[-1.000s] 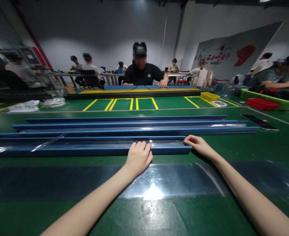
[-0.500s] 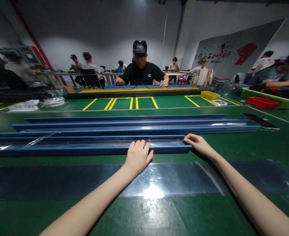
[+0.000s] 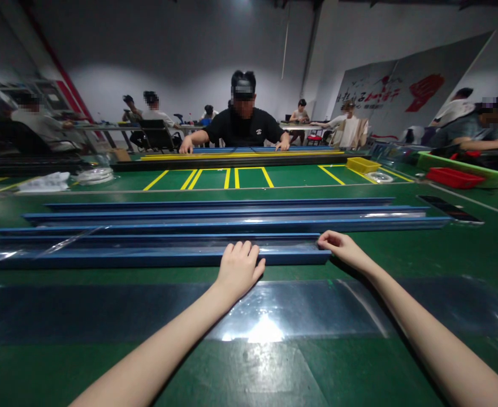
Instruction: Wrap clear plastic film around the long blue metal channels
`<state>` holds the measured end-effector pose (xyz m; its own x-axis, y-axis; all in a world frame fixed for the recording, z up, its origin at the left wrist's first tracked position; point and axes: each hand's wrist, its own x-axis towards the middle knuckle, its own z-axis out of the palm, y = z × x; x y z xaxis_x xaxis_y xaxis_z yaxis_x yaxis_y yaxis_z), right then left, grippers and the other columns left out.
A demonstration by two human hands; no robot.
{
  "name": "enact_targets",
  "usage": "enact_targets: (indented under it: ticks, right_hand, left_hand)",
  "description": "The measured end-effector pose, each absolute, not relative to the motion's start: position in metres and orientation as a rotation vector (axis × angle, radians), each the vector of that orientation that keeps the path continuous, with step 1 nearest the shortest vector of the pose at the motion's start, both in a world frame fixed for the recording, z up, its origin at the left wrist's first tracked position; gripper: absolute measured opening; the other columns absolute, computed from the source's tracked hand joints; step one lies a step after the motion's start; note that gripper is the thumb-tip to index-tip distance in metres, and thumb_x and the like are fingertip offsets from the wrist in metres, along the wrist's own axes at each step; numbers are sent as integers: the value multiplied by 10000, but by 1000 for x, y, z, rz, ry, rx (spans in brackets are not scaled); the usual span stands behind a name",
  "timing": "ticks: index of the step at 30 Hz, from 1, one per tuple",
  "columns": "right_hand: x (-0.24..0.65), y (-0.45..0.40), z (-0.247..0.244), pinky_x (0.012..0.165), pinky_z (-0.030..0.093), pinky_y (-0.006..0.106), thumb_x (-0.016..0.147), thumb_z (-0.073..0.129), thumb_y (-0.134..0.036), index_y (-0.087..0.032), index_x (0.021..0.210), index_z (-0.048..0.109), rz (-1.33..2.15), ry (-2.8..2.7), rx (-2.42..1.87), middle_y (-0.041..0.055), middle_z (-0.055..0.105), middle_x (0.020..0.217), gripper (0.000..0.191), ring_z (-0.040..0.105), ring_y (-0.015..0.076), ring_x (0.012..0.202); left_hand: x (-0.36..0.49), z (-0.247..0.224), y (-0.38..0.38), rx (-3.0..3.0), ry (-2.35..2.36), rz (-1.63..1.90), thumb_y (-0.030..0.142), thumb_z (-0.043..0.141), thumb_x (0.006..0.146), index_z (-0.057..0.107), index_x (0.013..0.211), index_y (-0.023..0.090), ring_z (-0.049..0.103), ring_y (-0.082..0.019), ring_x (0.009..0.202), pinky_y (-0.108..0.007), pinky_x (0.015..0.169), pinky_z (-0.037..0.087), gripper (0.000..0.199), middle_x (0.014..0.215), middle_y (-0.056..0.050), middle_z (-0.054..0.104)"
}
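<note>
A long blue channel strip [image 3: 155, 259] lies across the green table with shiny clear film [image 3: 291, 245] inside its trough. My left hand [image 3: 239, 265] is laid over its front wall, fingertips inside the trough and thumb bent along the outside. At the channel's right end, my right hand [image 3: 341, 246] has thumb and forefinger pinched together; what is between them is too small to make out. In front of the channel, a wide sheet of clear plastic [image 3: 117, 311] lies flat, passing under both forearms.
Several more blue channels [image 3: 232, 216] lie parallel behind. A phone [image 3: 450, 209] rests at right, near a red tray [image 3: 454, 177] and a yellow tray [image 3: 362, 164]. Opposite, a co-worker [image 3: 244, 121] in black leans over a yellow strip [image 3: 240, 155]. Coiled white material [image 3: 94, 175] sits at left.
My hands and the channel stay practically where they were. Across the table, the co-worker's hand on the left side of the picture has moved further left along the strips.
</note>
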<state>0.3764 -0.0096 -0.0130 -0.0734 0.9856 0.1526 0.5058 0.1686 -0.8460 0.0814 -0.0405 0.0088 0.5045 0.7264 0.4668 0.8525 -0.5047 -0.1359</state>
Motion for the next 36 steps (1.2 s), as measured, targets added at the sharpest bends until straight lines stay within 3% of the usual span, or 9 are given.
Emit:
enact_targets:
  ticks: [14,36]
  right_hand:
    - [381,-9,-10,629,402,268,622,605,-510,-171,648,599,878,-1718,-1518,32,601,655,341,526,157,638]
    - [368,-15,-5,563,353,258,620,545,-549,-185,588,529,829,-1695,-1563,-3,516,557,365,453,129,555]
  left_hand:
    - [81,6,-41,-2379,-1317,-529,328,412,829,537,791,170,491,-208,752,-333,658,311,206,776,-61,555]
    - [81,7,-40,-2444,-1317,-583,313,408,831,558,838,175,492,-202,758,-341,667,316,204,797,-57,576]
